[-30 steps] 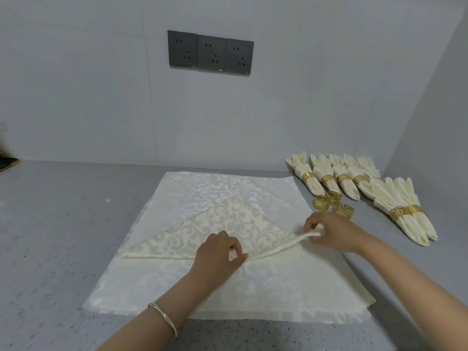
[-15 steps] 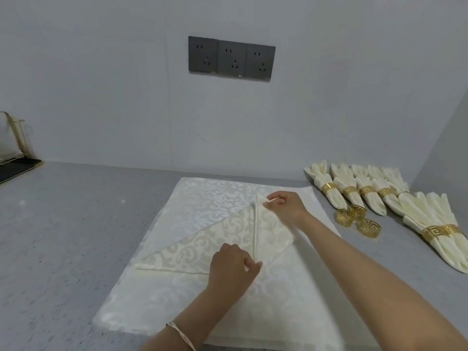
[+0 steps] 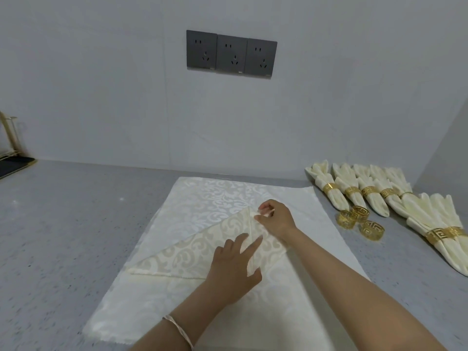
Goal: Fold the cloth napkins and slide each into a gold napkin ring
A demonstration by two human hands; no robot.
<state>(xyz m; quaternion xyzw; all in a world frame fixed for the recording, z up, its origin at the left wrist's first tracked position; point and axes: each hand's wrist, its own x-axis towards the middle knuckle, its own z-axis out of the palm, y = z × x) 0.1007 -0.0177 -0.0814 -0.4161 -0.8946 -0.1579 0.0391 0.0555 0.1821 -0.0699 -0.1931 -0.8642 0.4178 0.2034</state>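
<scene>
Left hand (image 3: 233, 268): is lying palm down, fingers straight and spread, pressing on the napkin (image 3: 177, 257).
Right hand (image 3: 277, 220): is pinching the napkin's folded corner between thumb and fingertips.
Arms: both are reaching forward, bare.

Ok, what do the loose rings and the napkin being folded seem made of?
Loose rings: probably metal, shiny gold finish, glints and an openwork key pattern. Napkin: woven cloth, cream, with a faintly glossy scroll pattern like damask; it holds a crisp fold.
</scene>
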